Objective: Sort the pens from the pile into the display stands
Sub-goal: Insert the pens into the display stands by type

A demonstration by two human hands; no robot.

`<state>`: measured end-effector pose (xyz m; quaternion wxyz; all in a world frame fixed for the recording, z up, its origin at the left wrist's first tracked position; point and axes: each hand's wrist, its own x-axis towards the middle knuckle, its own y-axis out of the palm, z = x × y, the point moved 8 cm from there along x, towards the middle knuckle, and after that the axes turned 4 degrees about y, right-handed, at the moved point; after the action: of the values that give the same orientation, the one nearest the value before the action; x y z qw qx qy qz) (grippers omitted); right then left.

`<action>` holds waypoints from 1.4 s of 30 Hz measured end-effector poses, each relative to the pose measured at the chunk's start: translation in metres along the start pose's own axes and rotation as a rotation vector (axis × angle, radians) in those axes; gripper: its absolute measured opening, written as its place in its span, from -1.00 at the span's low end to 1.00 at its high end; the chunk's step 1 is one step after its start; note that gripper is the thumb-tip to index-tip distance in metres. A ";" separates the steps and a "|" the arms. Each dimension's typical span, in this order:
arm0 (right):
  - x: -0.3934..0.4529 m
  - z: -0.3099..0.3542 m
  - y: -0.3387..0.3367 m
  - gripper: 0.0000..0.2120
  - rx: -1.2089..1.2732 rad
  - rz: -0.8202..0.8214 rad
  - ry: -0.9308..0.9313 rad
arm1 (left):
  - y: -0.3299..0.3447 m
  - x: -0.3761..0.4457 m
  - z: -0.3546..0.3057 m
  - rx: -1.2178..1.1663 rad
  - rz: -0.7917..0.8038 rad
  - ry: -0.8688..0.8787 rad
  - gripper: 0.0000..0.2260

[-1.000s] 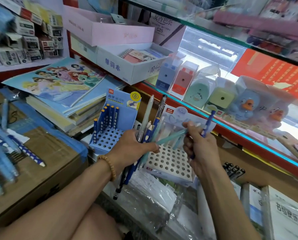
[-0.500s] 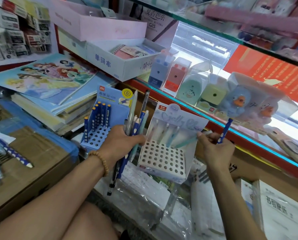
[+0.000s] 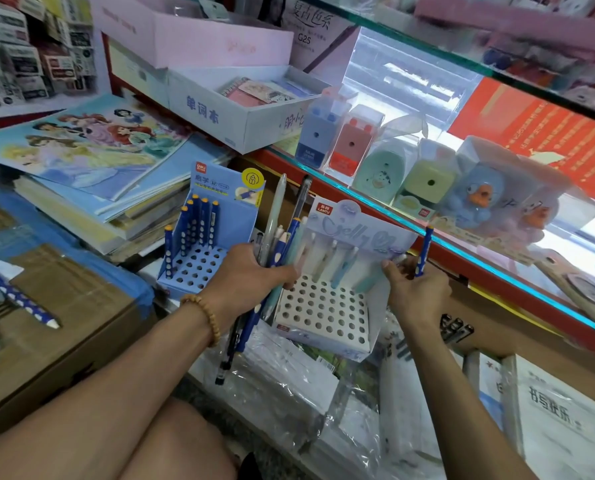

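1. The blue display stand [image 3: 199,268] is holding a few dark blue dotted pens [image 3: 199,220] upright in its back and left holes; the front holes are showing bare.
2. The white display stand [image 3: 323,313], just right of it, is carrying pale pens [image 3: 339,261] standing along its back row.
3. The left hand [image 3: 251,282] is gripping a mixed bundle of pens [image 3: 275,244], fingers curled round it, between the two stands.
4. The right hand [image 3: 417,289] is pinching a pale green pen [image 3: 368,282], its tip slanting down to the white stand's right back corner, and is also holding a blue dotted pen [image 3: 424,251] upright.
5. An open white box [image 3: 227,119] behind is holding small notebooks.
6. A loose dotted pen [image 3: 22,299] is lying on a cardboard box [image 3: 64,306] at the left; sharpeners [image 3: 379,168] are sitting along a glass shelf [image 3: 497,251].
7. Compared with half a second ago, the right hand is sitting lower and closer to the white stand, and the green pen is now reaching its holes.
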<state>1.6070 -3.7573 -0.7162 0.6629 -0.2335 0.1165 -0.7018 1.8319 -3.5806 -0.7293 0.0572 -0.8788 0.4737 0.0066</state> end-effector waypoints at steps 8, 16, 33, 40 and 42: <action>-0.002 0.008 0.020 -0.89 -0.090 0.138 -0.105 | 0.000 0.000 0.002 0.020 0.005 -0.018 -0.87; -0.002 0.005 0.024 -0.90 -0.174 0.157 -0.029 | 0.001 -0.002 -0.001 0.015 0.012 -0.017 -0.86; -0.058 0.035 0.019 -0.82 0.481 0.489 0.140 | -0.006 -0.018 -0.010 -0.019 -0.046 0.002 -0.88; -0.074 0.083 0.078 -0.96 0.393 0.439 -0.124 | -0.074 -0.044 0.000 -0.078 -0.335 -0.028 -0.80; -0.076 0.094 0.104 -0.95 0.385 0.434 -0.174 | -0.097 -0.050 0.005 -0.081 -0.402 -0.051 -0.81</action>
<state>1.7440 -3.6788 -0.6973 0.8370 -0.1327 -0.0286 -0.5301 1.8854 -3.4853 -0.7219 0.0339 -0.9568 0.2865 0.0360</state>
